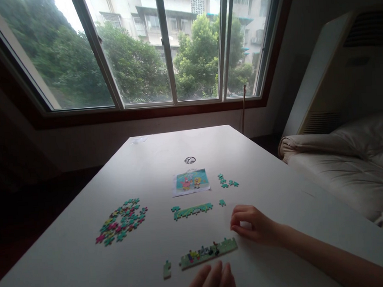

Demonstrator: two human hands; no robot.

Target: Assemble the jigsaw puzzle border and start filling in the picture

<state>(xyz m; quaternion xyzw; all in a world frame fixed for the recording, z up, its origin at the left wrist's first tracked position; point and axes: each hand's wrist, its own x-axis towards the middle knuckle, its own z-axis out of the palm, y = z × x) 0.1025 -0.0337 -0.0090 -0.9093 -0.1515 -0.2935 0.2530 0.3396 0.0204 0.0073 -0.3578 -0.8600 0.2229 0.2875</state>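
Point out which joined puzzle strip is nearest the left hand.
The near strip, just beyond the left hand. The far strip lies farther up the table, toward the printed picture.

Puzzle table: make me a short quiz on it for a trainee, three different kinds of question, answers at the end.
1. True or false: the picture sheet lies nearer the window than the near strip of joined pieces does.
2. Fill the gap: the hand closer to the far strip is the ___ one.
3. Of these, which lies farthest left? a) picture sheet b) near strip c) big pile of loose pieces

Key: 1. True. 2. Right hand. 3. c.
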